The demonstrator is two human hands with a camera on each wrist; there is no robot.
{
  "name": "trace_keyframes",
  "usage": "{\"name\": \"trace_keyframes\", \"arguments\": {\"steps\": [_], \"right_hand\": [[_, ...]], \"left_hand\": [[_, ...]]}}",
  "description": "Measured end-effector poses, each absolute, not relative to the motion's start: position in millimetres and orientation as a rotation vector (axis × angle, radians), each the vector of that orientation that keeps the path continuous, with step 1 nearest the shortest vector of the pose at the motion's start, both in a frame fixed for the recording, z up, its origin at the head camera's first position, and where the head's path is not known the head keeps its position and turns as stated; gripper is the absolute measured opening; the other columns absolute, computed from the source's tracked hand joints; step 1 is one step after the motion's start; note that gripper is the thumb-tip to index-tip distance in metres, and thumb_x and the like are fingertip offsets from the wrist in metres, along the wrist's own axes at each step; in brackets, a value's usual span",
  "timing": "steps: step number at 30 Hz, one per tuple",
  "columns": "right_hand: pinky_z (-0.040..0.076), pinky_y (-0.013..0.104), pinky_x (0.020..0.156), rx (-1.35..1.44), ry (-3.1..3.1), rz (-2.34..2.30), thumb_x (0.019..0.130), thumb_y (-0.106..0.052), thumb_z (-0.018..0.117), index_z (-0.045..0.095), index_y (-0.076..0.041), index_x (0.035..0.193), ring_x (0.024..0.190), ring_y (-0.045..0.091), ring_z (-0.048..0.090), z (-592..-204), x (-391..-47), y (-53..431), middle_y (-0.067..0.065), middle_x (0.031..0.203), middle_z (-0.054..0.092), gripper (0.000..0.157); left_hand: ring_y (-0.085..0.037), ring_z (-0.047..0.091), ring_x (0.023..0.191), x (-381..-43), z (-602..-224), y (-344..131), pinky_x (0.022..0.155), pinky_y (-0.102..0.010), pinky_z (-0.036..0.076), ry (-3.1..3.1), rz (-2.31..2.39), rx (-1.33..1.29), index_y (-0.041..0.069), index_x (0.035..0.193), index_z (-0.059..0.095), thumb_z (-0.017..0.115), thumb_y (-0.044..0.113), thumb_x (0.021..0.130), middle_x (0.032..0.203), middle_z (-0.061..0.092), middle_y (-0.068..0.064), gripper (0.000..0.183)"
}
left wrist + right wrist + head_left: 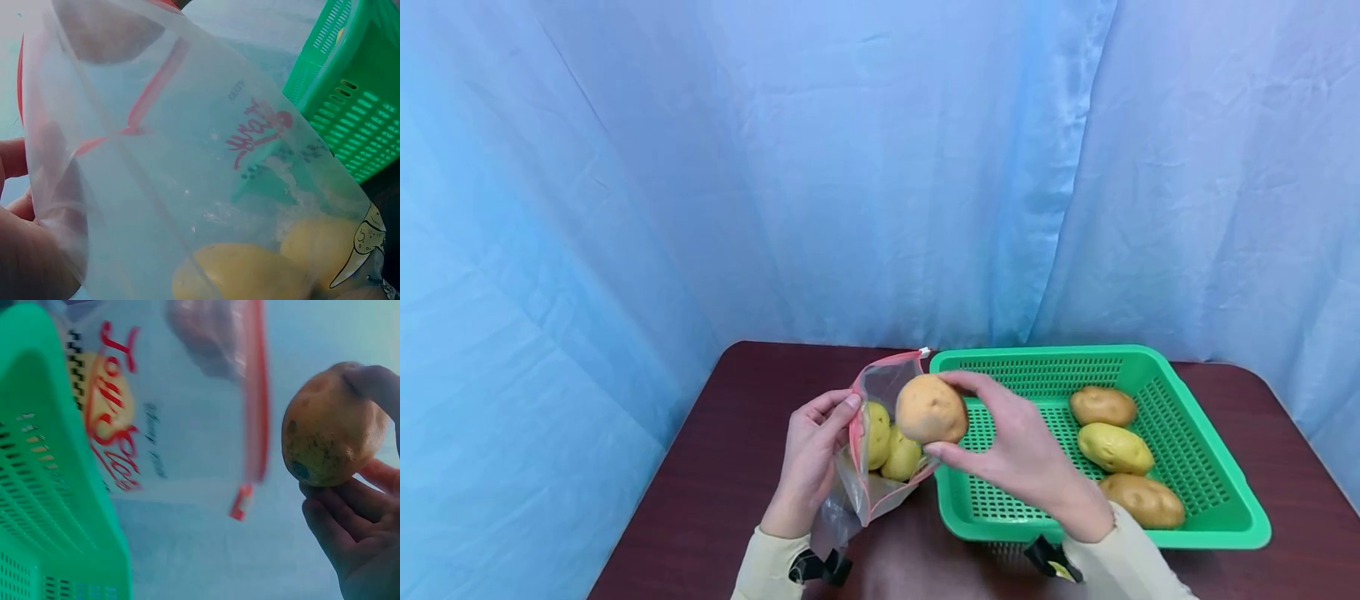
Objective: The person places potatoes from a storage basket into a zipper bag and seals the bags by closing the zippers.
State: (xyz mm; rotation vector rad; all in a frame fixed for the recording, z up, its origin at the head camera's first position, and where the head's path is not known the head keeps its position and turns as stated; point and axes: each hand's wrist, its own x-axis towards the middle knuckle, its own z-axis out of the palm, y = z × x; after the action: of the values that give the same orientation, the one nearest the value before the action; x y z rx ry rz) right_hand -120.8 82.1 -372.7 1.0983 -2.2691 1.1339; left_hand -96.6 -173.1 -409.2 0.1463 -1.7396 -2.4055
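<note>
Over the link I saw the left hand point(805, 462) left of the green basket point(1045, 357), thumb and fingers pinching the red edge of the zip bag point(187, 444) that stood just beside the basket. The right hand point(1018, 446) reached across the basket's left side, its thumb and fingers grasping a tan potato point(931, 408) at the bag's mouth, just left of the basket; I could not tell whether potato and bag touched. In the bag I made out yellow potatoes point(900, 456), partly covered by the tan one and hazy through the film. My left wrist view cut the tan potato off at the top, and the right hand ran out of its own view. Three potatoes point(1116, 447) lay along the basket's right side
</note>
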Motion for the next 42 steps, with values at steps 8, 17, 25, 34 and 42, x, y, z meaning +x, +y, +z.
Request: {"name": "trace_keyframes", "arguments": {"steps": [8, 17, 25, 34, 42], "right_hand": [[0.051, 0.049, 0.103, 1.217, -2.234, 0.825, 0.079, -0.038, 0.092, 0.061, 0.001, 0.134, 0.119, 0.028, 0.065, -389, -125, 57, 0.011, 0.131, 0.068, 0.074], [0.027, 0.056, 0.120, 1.230, -2.381, 0.648, 0.088, -0.057, 0.076, 0.064, -0.006, 0.137, 0.142, 0.031, 0.048, -389, -129, 56, 0.010, 0.146, 0.060, 0.072], [0.055, 0.051, 0.095, 0.842, -2.476, 0.992, 0.099, -0.042, 0.070, 0.067, -0.006, 0.134, 0.120, 0.028, 0.066, -399, -129, 75, 0.009, 0.133, 0.068, 0.051], [0.035, 0.026, 0.046, 0.715, -2.600, 1.231, 0.101, -0.025, 0.068, 0.080, -0.020, 0.087, 0.045, 0.005, 0.043, -394, -129, 74, -0.017, 0.067, 0.065, 0.019], [0.043, 0.027, 0.052, 0.680, -2.536, 1.414, 0.103, -0.026, 0.066, 0.080, -0.017, 0.088, 0.055, 0.006, 0.055, -394, -128, 64, -0.014, 0.077, 0.072, 0.022]], "left_hand": [[-0.007, 0.062, 0.066, -98, -409, -173, 0.062, -0.021, 0.052, -1.717, -2.404, 0.157, 0.003, 0.099, 0.076, 0.068, 0.005, 0.098, 0.081, 0.069, -0.001, 0.007], [-0.008, 0.063, 0.067, -103, -408, -172, 0.061, -0.021, 0.053, -1.692, -2.392, 0.181, 0.002, 0.099, 0.075, 0.069, 0.004, 0.098, 0.082, 0.070, -0.002, 0.007], [-0.008, 0.063, 0.068, -98, -407, -176, 0.061, -0.021, 0.053, -1.682, -2.386, 0.167, 0.003, 0.099, 0.076, 0.067, 0.003, 0.099, 0.085, 0.071, -0.002, 0.008], [-0.008, 0.060, 0.064, -97, -396, -179, 0.058, -0.020, 0.051, -1.649, -2.367, 0.147, 0.005, 0.098, 0.076, 0.069, 0.003, 0.098, 0.078, 0.067, 0.000, 0.008], [-0.007, 0.058, 0.064, -93, -401, -175, 0.058, -0.019, 0.050, -1.721, -2.385, 0.152, 0.005, 0.099, 0.077, 0.070, 0.004, 0.097, 0.080, 0.069, 0.000, 0.007]]}}
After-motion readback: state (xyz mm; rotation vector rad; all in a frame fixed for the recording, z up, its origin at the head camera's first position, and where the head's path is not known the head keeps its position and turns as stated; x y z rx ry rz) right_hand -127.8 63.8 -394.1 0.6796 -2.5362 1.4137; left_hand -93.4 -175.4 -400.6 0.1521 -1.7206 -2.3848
